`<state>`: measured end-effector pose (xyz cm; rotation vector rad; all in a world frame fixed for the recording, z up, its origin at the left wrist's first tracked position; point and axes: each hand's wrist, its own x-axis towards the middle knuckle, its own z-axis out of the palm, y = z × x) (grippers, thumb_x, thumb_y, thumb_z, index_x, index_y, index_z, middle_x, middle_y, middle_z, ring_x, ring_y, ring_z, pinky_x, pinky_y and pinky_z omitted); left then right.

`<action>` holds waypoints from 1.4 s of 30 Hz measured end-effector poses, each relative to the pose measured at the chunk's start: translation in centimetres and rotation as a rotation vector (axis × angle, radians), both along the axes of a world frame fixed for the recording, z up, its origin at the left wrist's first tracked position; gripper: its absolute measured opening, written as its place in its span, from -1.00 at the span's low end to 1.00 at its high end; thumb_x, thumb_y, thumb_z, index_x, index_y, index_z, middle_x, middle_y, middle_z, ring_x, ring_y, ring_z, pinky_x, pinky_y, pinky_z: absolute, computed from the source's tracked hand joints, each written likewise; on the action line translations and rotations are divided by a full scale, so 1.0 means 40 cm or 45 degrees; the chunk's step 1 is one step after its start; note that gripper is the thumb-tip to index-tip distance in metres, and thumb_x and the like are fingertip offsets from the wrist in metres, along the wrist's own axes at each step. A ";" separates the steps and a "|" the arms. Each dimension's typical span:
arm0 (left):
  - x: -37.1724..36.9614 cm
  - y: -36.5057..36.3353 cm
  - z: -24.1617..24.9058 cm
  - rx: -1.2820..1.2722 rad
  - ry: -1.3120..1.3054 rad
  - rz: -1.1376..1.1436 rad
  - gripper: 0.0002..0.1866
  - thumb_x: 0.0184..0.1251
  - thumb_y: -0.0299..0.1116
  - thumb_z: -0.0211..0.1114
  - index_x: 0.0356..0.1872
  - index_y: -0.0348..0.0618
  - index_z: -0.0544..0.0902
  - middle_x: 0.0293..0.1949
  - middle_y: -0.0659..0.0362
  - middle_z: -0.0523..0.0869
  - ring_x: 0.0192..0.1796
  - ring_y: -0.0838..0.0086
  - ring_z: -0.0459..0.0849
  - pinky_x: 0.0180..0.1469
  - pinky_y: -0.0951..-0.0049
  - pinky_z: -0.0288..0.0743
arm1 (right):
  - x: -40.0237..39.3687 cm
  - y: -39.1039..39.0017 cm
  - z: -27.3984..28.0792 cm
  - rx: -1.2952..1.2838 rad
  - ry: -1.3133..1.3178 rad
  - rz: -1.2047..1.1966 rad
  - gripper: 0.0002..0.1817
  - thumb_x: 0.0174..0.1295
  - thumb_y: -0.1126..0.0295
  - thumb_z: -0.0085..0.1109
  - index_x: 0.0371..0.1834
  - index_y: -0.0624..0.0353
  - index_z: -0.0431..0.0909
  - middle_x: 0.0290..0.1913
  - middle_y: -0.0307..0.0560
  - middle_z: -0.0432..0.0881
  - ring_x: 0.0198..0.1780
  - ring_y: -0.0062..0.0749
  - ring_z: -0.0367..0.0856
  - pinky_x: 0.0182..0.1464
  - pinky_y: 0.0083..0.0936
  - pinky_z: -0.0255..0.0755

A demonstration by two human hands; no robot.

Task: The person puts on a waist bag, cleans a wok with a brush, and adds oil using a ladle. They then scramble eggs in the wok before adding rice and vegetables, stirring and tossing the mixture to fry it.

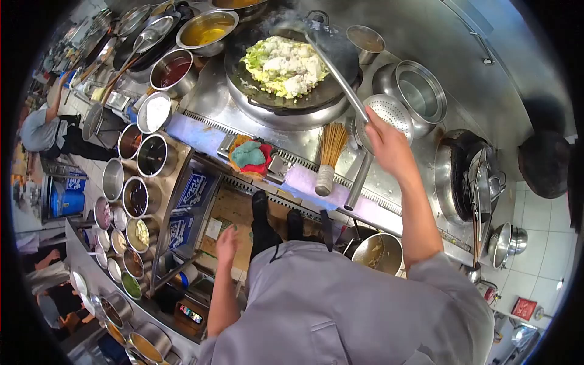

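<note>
My right hand [389, 145] is closed round the long metal handle of a ladle [337, 73]. The ladle reaches to the far side of a steaming wok [286, 108], where its head is blurred in the steam. Chopped pale-green vegetables with white rice-like food [286, 66] are heaped in the wok. A perforated strainer [389, 115] lies just beside my right hand, its handle pointing towards me. My left hand [227, 244] hangs low at my side, loosely open with nothing visible in it, near the shelf of seasoning pots.
A bamboo brush [332, 152] and folded cloths [249, 155] lie along the stove's front edge. Bowls of oil [208, 31] and red sauce [174, 70] stand left of the wok. A water pot [421, 94] stands right. Another person [45, 128] works at far left.
</note>
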<state>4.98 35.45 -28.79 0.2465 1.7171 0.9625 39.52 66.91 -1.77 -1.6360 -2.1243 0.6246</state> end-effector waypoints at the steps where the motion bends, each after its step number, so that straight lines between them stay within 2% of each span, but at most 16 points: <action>1: 0.022 0.086 -0.063 0.144 0.114 -0.219 -0.53 0.47 -0.10 0.15 0.24 -0.17 0.55 0.02 0.15 0.70 -0.09 0.50 0.67 -0.11 0.54 0.54 | -0.001 -0.046 0.026 0.041 -0.008 -0.016 -0.49 0.35 0.31 0.07 0.39 -0.06 0.37 -0.25 0.23 0.67 -0.20 0.19 0.65 -0.09 -0.12 0.48; 4: 0.110 0.304 -0.122 0.352 0.780 -1.132 -0.49 0.29 -0.07 0.16 0.09 -0.27 0.61 0.16 -0.10 0.61 0.20 0.05 0.59 0.25 0.22 0.45 | -0.015 -0.124 0.018 0.050 -0.108 -0.048 -0.49 0.33 0.36 0.09 0.39 -0.07 0.38 -0.26 0.22 0.67 -0.21 0.19 0.64 -0.12 -0.12 0.48; 7: 0.181 0.415 -0.274 0.286 0.806 -2.034 -0.40 0.31 -0.01 0.13 0.27 -0.17 0.48 0.27 -0.09 0.51 0.36 0.14 0.44 0.38 0.22 0.33 | -0.044 -0.083 -0.082 -0.041 -0.172 -0.044 -0.48 0.32 0.40 0.11 0.38 -0.06 0.39 -0.29 0.18 0.67 -0.24 0.17 0.64 -0.16 -0.15 0.48; 11: 0.236 0.469 -0.276 -0.108 0.849 -2.151 -0.20 0.33 0.14 0.05 0.47 -0.12 0.19 0.49 -0.04 0.20 0.48 0.01 0.22 0.41 0.00 0.25 | -0.126 -0.037 0.021 -0.092 -0.059 -0.099 -0.49 0.32 0.40 0.11 0.37 -0.02 0.40 -0.33 0.13 0.66 -0.29 0.12 0.64 -0.21 -0.19 0.48; 12: 0.242 0.478 -0.279 -0.294 0.851 -2.269 -0.13 0.33 0.19 0.00 0.56 -0.01 0.00 0.58 0.08 -0.03 0.58 0.13 0.02 0.48 -0.02 0.08 | -0.146 -0.057 0.044 -0.129 -0.092 -0.123 -0.49 0.32 0.38 0.12 0.37 -0.03 0.40 -0.33 0.12 0.67 -0.32 0.09 0.64 -0.24 -0.19 0.48; 17: 0.268 0.474 -0.429 -0.139 1.151 -2.546 -0.11 0.30 0.24 0.01 0.53 -0.09 0.08 0.54 0.01 0.09 0.53 0.04 0.13 0.49 0.00 0.08 | -0.218 -0.126 -0.030 -0.164 -0.300 -0.216 -0.47 0.32 0.41 0.13 0.38 -0.06 0.39 -0.31 0.11 0.68 -0.34 0.07 0.65 -0.26 -0.22 0.50; 19: 0.300 0.452 -0.520 -0.196 0.517 -2.565 -0.09 0.19 0.31 0.07 0.52 0.08 0.17 0.56 0.15 0.10 0.53 0.27 0.18 0.47 -0.02 0.13 | -0.227 -0.143 -0.030 -0.304 -0.388 -0.204 -0.46 0.31 0.42 0.14 0.39 -0.07 0.38 -0.29 0.11 0.69 -0.34 0.06 0.65 -0.26 -0.22 0.51; 20: 0.285 0.505 -0.364 -0.197 0.536 -2.569 -0.09 0.19 0.31 0.07 0.52 0.08 0.17 0.56 0.15 0.10 0.53 0.27 0.18 0.47 -0.02 0.13 | -0.229 -0.116 -0.015 -0.394 -0.204 -0.272 -0.45 0.31 0.43 0.14 0.40 -0.07 0.37 -0.26 0.12 0.70 -0.33 0.06 0.66 -0.24 -0.24 0.52; 21: 0.283 0.581 -0.159 -0.022 0.385 -2.878 -0.25 0.25 0.24 0.07 0.24 -0.18 0.55 0.31 -0.16 0.47 0.38 0.08 0.42 0.38 0.14 0.28 | -0.226 -0.076 0.001 -0.467 -0.018 -0.318 -0.44 0.31 0.43 0.14 0.41 -0.08 0.36 -0.23 0.12 0.70 -0.31 0.06 0.66 -0.21 -0.25 0.53; 23: 0.256 0.621 0.078 0.381 0.011 -2.804 -0.38 0.28 0.14 0.12 0.10 -0.19 0.64 0.14 -0.17 0.61 0.22 0.02 0.56 0.24 0.07 0.39 | -0.218 -0.051 0.028 -0.408 0.073 -0.363 -0.44 0.31 0.43 0.15 0.41 -0.06 0.35 -0.18 0.12 0.71 -0.27 0.07 0.67 -0.18 -0.27 0.53; 25: 0.177 0.662 0.347 0.569 0.115 -2.221 -0.59 0.30 -0.05 0.20 -0.04 -0.15 0.69 -0.06 -0.06 0.71 0.03 -0.01 0.65 0.09 0.01 0.45 | -0.240 -0.034 0.037 -0.114 0.082 -0.317 -0.45 0.30 0.43 0.15 0.40 -0.01 0.36 -0.17 0.11 0.71 -0.25 0.07 0.68 -0.15 -0.28 0.53; 27: 0.097 0.730 0.435 1.267 0.781 -1.411 -0.77 0.27 -0.17 0.28 -0.20 -0.06 0.70 -0.22 0.09 0.71 -0.08 0.10 0.65 0.06 0.04 0.41 | -0.270 -0.021 -0.026 0.045 0.029 -0.243 -0.43 0.31 0.48 0.13 0.42 0.05 0.32 -0.26 0.14 0.68 -0.34 -0.07 0.64 -0.17 -0.39 0.52; 29: 0.041 0.840 0.466 1.446 1.312 -0.876 -0.86 0.26 -0.18 0.29 -0.29 0.06 0.70 -0.36 0.18 0.67 -0.14 0.26 0.63 0.08 0.08 0.35 | -0.309 0.008 -0.096 0.241 -0.046 -0.247 -0.42 0.31 0.45 0.10 0.44 0.02 0.29 -0.23 0.21 0.68 -0.23 0.18 0.63 -0.11 -0.15 0.52; 34: -0.009 0.925 0.368 1.111 1.434 -1.342 -0.81 0.34 -0.14 0.23 -0.30 0.03 0.71 -0.39 0.22 0.66 -0.11 0.28 0.62 0.03 0.07 0.28 | -0.300 0.020 -0.113 -0.119 -0.320 -0.200 -0.37 0.33 0.34 0.06 0.49 0.03 0.17 -0.32 0.22 0.65 -0.28 0.23 0.62 -0.13 0.01 0.48; 38: -0.007 0.956 0.302 1.256 1.321 -1.271 -0.75 0.36 -0.11 0.22 -0.29 -0.04 0.73 -0.41 0.18 0.69 -0.22 0.19 0.61 -0.14 0.05 0.37 | -0.260 -0.119 -0.011 -0.049 -0.260 -0.239 -0.41 0.35 0.31 0.05 0.47 -0.06 0.21 -0.33 0.29 0.63 -0.30 0.24 0.62 -0.17 0.05 0.48; 42: -0.009 0.966 0.292 1.267 1.280 -1.274 -0.74 0.36 -0.11 0.23 -0.29 -0.05 0.74 -0.43 0.18 0.68 -0.22 0.16 0.61 -0.14 0.10 0.40 | -0.297 -0.211 -0.062 -0.218 -0.411 -0.353 -0.41 0.36 0.29 0.04 0.48 -0.07 0.21 -0.32 0.32 0.63 -0.30 0.22 0.63 -0.19 0.03 0.51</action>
